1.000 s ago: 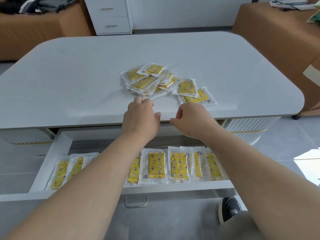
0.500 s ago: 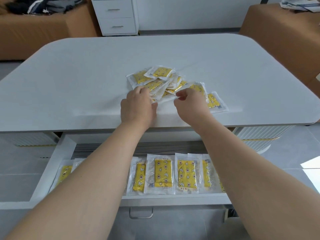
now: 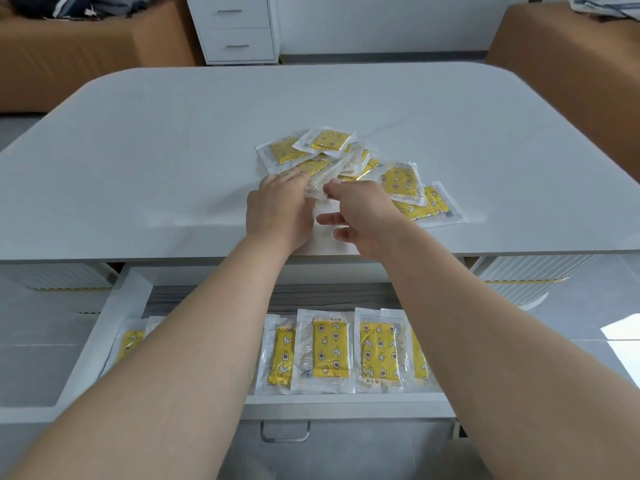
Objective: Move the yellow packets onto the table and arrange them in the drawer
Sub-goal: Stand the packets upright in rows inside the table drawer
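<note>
Over on the left, a brown sofa (image 3: 69, 60) with dark clothes (image 3: 69, 6) heaped on it, and a white cabinet (image 3: 239, 27) just beside it against the wall. In front, the pale table (image 3: 156, 150), and under its near edge the drawer (image 3: 114, 327) stands pulled out. A row of packets (image 3: 330, 348) lies flat along its front, yellow faces up, overlapping side by side, partly hidden by the two forearms crossing above. Now the left hand (image 3: 278, 211), back up, reaches to the near edge of the pile of yellow packets (image 3: 330, 142) on the tabletop. Its fingers are bent down onto the wrappers, and from here I can't tell whether they grip or only press. Right between the hands there's a pale packet (image 3: 313, 192) at the pile's near edge. The right hand (image 3: 363, 216) has thumb and forefinger pinched together on its edge, the other fingers hanging loose and apart below. Further right, two packets (image 3: 401, 180) lie flatter, overlapping, spilling off the heap toward the table's near edge. Far right, a second brown sofa (image 3: 571, 71) with papers (image 3: 606, 6) on top.
</note>
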{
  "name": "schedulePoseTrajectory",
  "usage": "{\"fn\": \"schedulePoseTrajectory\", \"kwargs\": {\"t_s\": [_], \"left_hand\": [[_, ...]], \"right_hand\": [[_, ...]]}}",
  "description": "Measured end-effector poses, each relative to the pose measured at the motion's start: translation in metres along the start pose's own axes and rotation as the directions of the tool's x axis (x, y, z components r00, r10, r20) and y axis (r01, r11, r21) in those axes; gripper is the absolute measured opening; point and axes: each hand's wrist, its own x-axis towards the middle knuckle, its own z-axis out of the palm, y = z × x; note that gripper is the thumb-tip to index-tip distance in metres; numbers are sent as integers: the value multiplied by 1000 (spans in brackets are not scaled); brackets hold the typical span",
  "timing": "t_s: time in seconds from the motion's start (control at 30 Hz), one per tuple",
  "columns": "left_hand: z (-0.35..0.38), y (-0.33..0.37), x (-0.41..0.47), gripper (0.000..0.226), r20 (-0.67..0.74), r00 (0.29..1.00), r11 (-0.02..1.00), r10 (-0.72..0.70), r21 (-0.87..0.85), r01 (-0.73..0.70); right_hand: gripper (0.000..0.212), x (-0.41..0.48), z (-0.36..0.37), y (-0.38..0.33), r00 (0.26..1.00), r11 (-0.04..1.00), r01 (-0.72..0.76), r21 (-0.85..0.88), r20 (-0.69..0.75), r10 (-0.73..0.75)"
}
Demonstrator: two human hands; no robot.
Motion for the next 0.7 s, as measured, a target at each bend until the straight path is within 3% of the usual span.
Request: {"fn": "schedulePoseTrajectory", "kwargs": {"t_s": [0.1,0.27,0.33,0.43,0.53,0.7], "left_hand": [[-1,0,1,13,-40,998,994,52,101,-48],[-9,5,1,21,-53,987,970,152,198,-139],[-11,11,-4,19,-46,979,969,198,161,-188],[-18,24,-21,18,-94,971,974,220,-41,-224],[-29,39,-43,20,-157,978,968,138,-188,-167],[-43,42,-65,18,-74,990,934,-117,-346,85]], "right_hand": [[28,-3,-3,0,1000,1000,5,5,-6,-5],[25,-10,-19,2,994,995,60,-82,-89,-67],[17,-14,-29,4,985,994,75,-82,-148,-86],[4,-21,-45,7,960,992,106,-71,-253,-121],[13,-29,-61,10,937,992,107,-74,-327,-125],[28,-38,-77,14,938,997,23,69,-348,3]]}}
